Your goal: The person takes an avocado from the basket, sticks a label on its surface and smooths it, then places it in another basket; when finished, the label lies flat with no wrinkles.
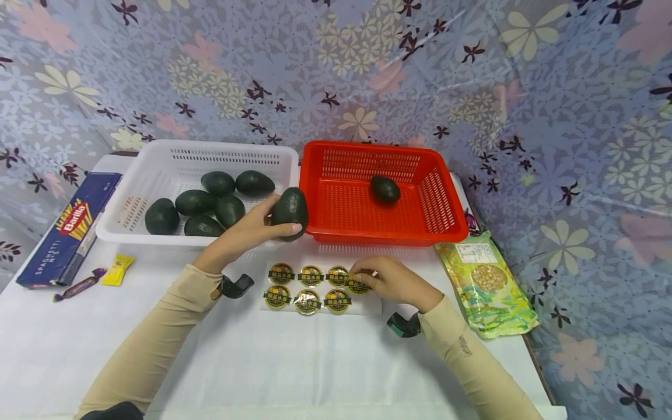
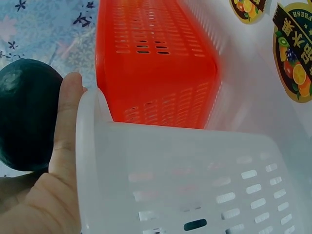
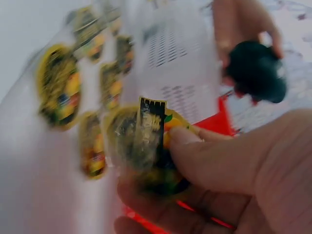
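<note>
My left hand (image 1: 258, 226) grips a dark green avocado (image 1: 290, 212) just above the gap between the white basket (image 1: 131, 233) and the red basket (image 1: 388, 235). The left wrist view shows that avocado (image 2: 27, 114) against my thumb (image 2: 63, 131), next to the white basket's corner (image 2: 92, 126). Lower right, my right hand (image 1: 385, 279) pinches a round gold fruit sticker (image 3: 146, 141) at the edge of a sticker sheet (image 1: 315, 290). The white basket holds several avocados (image 1: 195, 202). One avocado (image 1: 385, 189) lies in the red basket.
A blue Barilla spaghetti box (image 1: 69, 229) lies at the left with two wrapped candies (image 1: 116, 269) beside it. A bag of beans (image 1: 485, 283) lies at the right table edge. A white cloth (image 1: 294, 361) covers the table; floral fabric hangs behind.
</note>
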`<action>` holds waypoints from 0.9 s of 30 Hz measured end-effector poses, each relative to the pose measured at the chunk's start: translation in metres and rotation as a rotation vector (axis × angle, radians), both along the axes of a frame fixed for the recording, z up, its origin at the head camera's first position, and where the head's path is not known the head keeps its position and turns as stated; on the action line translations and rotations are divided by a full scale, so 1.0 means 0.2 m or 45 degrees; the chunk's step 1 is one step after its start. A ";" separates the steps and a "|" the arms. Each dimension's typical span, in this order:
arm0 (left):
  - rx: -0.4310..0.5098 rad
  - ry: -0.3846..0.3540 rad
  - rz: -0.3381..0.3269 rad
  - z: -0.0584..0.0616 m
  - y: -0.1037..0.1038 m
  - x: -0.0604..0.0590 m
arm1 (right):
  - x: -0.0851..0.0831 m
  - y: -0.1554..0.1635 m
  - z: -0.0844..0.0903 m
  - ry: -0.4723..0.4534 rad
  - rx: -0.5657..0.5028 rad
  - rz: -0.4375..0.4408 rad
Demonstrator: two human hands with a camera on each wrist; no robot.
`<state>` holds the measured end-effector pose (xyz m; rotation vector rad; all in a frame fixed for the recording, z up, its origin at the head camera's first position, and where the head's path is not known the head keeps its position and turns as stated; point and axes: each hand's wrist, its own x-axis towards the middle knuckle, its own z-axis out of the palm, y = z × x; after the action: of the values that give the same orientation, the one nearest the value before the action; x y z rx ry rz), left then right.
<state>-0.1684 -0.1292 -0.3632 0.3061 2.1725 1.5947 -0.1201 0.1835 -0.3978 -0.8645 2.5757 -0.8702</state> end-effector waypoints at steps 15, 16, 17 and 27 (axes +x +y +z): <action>0.169 -0.015 -0.064 -0.02 0.07 0.07 | 0.00 -0.18 0.25 0.066 -0.575 -0.231; 0.198 -0.010 -0.071 -0.02 0.08 0.08 | 0.01 -0.19 0.27 0.057 -0.617 -0.247; 0.232 -0.011 -0.079 -0.02 0.09 0.09 | 0.01 -0.20 0.28 0.050 -0.657 -0.264; 0.450 0.059 -0.201 0.01 0.15 0.17 | 0.06 -0.29 0.39 0.051 -0.877 -0.250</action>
<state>-0.1339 -0.0988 -0.3612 0.6096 1.8372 1.8889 -0.1072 0.1256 -0.3191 -0.7896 2.4282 -1.8746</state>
